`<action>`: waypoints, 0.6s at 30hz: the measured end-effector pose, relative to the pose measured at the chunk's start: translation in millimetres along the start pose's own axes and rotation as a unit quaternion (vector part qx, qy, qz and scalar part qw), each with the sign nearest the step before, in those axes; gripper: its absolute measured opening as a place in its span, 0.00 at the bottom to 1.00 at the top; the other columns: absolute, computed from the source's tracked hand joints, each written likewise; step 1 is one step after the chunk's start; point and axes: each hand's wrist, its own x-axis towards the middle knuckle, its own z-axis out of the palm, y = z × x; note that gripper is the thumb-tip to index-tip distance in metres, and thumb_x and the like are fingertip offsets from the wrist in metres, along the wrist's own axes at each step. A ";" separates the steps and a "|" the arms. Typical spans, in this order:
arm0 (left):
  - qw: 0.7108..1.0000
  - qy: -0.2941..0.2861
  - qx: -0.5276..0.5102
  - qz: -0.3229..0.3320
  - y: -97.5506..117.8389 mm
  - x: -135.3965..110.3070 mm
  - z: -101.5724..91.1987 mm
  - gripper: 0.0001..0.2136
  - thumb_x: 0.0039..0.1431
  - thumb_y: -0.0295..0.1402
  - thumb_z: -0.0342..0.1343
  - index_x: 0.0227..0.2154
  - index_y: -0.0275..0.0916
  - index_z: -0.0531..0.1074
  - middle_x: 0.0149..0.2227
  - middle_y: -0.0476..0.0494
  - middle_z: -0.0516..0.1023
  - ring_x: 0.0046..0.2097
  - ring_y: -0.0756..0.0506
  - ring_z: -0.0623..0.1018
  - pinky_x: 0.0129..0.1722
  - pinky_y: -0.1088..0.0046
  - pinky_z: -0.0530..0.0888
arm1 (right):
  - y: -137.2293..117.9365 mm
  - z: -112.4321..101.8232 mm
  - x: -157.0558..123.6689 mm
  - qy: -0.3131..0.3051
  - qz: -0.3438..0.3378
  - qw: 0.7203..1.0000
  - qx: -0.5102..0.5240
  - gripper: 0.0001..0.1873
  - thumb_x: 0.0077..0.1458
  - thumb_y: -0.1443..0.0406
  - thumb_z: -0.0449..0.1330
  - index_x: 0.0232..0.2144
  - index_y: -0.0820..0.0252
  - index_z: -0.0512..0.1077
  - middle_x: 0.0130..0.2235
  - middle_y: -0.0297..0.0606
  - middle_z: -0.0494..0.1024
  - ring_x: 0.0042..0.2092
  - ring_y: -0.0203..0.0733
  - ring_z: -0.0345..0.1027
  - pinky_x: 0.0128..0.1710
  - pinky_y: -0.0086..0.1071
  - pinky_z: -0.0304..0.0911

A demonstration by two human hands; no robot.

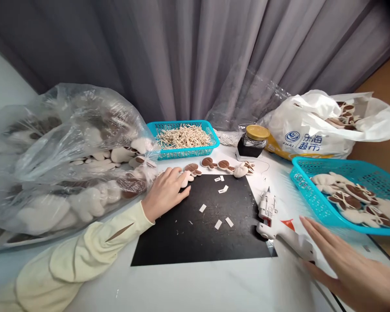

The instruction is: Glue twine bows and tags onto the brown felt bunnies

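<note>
My left hand (168,190) reaches over the far left edge of a black mat (195,234), its thumb and fingers apart. Just by those fingers is a small white plush piece (185,179); whether they touch it is hard to see. Flat brown-and-white plush pieces (208,163) lie in a row along the mat's far edge, one end with a white puffy piece (240,170). A white hot glue gun (295,240) rests right of the mat, nozzle pointing away. Beside its handle, my right hand (347,260) is open, fingers stretched out. Small white labels (218,224) are scattered on the mat.
A large clear bag (84,173) of plush pieces fills the left. Behind stands a blue basket (188,153) of thin cream pieces. A jar with a yellow lid (257,131), a white shopping bag (308,130) and another blue basket (299,190) with plush pieces stand right.
</note>
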 end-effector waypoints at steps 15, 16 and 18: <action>0.878 -0.144 -0.405 -0.212 13.4 10.5 -26.2 0.15 0.58 0.33 0.47 0.44 0.33 0.71 0.28 0.46 0.75 0.22 0.53 0.69 0.21 0.79 0.66 | -55.9 11.0 5.0 0.089 0.148 0.926 0.337 0.15 0.52 0.61 0.53 0.43 0.57 0.67 0.48 0.46 0.65 0.46 0.49 0.67 0.38 0.36 0.65; 0.822 -0.174 -0.488 -0.238 20.8 8.0 -27.7 0.15 0.58 0.33 0.49 0.45 0.33 0.72 0.29 0.46 0.75 0.22 0.54 0.66 0.19 0.81 0.64 | -65.2 7.8 1.0 0.092 0.170 0.894 0.403 0.15 0.52 0.62 0.54 0.43 0.56 0.68 0.48 0.45 0.66 0.46 0.48 0.66 0.39 0.35 0.65; 0.704 -0.230 -0.617 -0.266 34.6 2.4 -28.5 0.15 0.58 0.34 0.51 0.45 0.34 0.72 0.28 0.47 0.73 0.23 0.55 0.63 0.18 0.83 0.60 | -85.4 1.0 -6.2 0.087 0.201 0.825 0.520 0.14 0.50 0.61 0.56 0.41 0.55 0.70 0.42 0.42 0.71 0.42 0.47 0.68 0.36 0.34 0.66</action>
